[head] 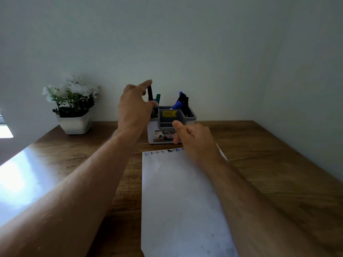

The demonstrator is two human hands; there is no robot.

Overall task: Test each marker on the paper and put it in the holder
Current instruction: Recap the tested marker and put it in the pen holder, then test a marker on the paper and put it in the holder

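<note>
Pinching a black marker upright between left-hand thumb and forefinger, directly over the holder's left compartment, probably to drop it in straight. Hovering loose and holding nothing, right hand in front of the holder, perhaps to steady it. Lying nearer on the table, paper with test scribbles along its far edge.

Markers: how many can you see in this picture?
5, perhaps more hidden. A black marker pinched by the left hand, a green marker beside it, and a blue marker plus two black markers in the holder's right compartment.
</note>
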